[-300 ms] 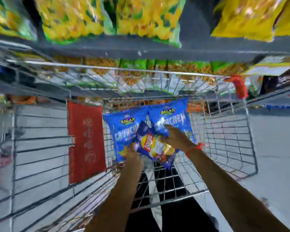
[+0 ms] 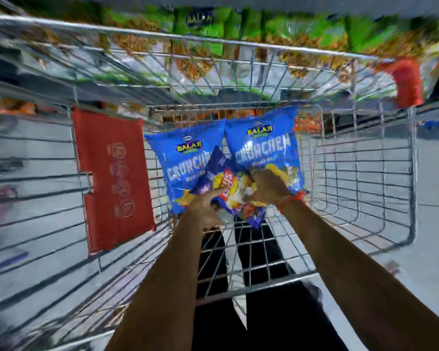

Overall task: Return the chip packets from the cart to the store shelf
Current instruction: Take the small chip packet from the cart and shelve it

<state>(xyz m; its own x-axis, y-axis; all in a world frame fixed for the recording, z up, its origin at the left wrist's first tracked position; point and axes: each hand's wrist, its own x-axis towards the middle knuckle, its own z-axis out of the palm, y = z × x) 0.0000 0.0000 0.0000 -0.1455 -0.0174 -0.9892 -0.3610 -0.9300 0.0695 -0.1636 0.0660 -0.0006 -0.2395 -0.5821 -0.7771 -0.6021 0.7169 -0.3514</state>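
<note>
Both my hands reach down into the wire shopping cart. My left hand and my right hand together grip a dark blue Lay's chip packet, tilted, from its two sides. Under it two light blue Balaji Crunchex packets lie side by side against the cart's far wall, the left packet and the right packet. A red thread band circles my right wrist. The store shelf with green and yellow snack bags stands beyond the cart's far rim.
A red plastic flap hangs on the cart's left wall. A red corner guard sits at the far right corner. Grey floor lies to the right. My dark trouser legs show through the cart's wire bottom.
The view has tipped down and closer to the cart. The Lay's packet has turned more upright between my hands, and my left fingers have shifted onto its front.
</note>
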